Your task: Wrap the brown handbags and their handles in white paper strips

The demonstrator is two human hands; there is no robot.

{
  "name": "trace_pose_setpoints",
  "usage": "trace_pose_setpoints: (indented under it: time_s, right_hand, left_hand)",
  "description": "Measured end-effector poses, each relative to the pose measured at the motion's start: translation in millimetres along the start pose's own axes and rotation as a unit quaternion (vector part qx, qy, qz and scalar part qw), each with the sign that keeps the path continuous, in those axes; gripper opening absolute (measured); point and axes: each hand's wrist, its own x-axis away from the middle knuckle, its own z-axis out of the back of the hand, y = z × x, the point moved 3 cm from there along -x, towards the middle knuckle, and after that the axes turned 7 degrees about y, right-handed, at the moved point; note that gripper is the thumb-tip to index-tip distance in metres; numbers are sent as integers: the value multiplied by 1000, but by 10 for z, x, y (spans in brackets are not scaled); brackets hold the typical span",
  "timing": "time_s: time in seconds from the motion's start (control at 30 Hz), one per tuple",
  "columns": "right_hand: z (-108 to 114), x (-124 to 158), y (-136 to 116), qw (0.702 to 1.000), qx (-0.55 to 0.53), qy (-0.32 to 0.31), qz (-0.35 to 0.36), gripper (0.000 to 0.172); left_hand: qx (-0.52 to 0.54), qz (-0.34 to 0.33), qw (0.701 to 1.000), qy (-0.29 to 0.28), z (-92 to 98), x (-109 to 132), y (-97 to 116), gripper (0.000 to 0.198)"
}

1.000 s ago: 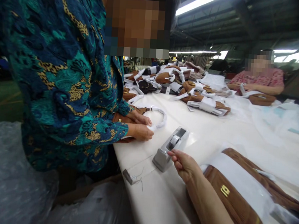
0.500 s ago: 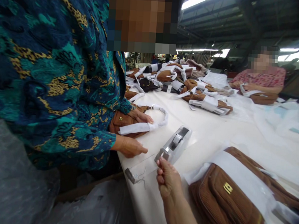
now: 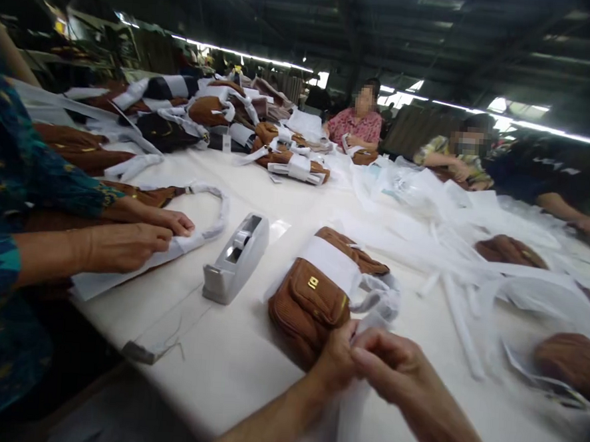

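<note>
My left hand (image 3: 337, 358) and my right hand (image 3: 391, 361) meet at the front right corner of a brown corduroy bag (image 3: 297, 308). Both have their fingers pinched on a strip of white wrapping paper (image 3: 349, 411), which hangs below them, blurred. A small piece of tape between the fingertips cannot be made out. The bag lies on the table with a white paper band (image 3: 331, 260) across it and a gold emblem on its front pocket. Its strap (image 3: 383, 296), wrapped in white, curls at the right side. A grey tape dispenser (image 3: 237, 261) stands left of the bag.
At left, a co-worker's hands (image 3: 138, 241) work on another paper-wrapped bag. A small dark piece (image 3: 139, 353) lies at the table edge with threads. Wrapped bags (image 3: 212, 109) are piled at the back. Loose white paper (image 3: 459, 311) and brown pieces spread right; other people sit beyond.
My view has swung right. My hand has left the tape dispenser, and both hands are now together at the bag's corner on the white paper. The co-worker's hands have come together on their bag.
</note>
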Motion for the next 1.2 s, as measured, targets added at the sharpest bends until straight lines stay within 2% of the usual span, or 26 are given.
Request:
trace_pose_setpoints:
  time_s: [0.07, 0.1, 0.17, 0.37, 0.47, 0.67, 0.87, 0.97, 1.07, 1.13, 1.2]
  right_hand:
    - [472, 11, 73, 997, 67, 30, -19, 31]
    - [618, -4, 121, 995, 93, 37, -27, 31]
    - [759, -54, 209, 991, 127, 36, -33, 32]
    - [772, -226, 382, 989, 149, -16, -4, 30]
    - [814, -292, 452, 987, 157, -26, 4, 28]
    - [880, -336, 507, 971, 236, 36, -3, 34]
    - [905, -376, 557, 951, 300, 61, -36, 32]
    - [926, -375, 532, 953, 299, 25, -42, 29]
    - [944, -347, 492, 962, 267, -38, -45, 16]
    - [964, -327, 468, 960, 273, -47, -35, 12]
    - [983, -315, 449, 955, 295, -30, -21, 11]
  left_hand:
    - [6, -29, 999, -16, 24, -12, -12, 31]
    - [4, -40, 999, -23, 29, -14, -19, 33]
    - [-11, -59, 998, -24, 28, -9, -28, 35]
    - [-37, -49, 998, -33, -22, 10, -41, 39]
    - [-75, -72, 995, -16, -22, 9, -20, 35]
    - [-165, -115, 980, -4, -51, 16, 6, 26]
    - [-238, -165, 957, 10, -58, 11, -28, 26]
    - [-224, -153, 962, -8, -33, -4, -15, 25]
    - [-192, -126, 973, -34, -9, -25, 15, 25]
    - [-166, -103, 980, -42, 4, -41, 18, 26]
    - [-140, -76, 986, -50, 14, -58, -3, 28]
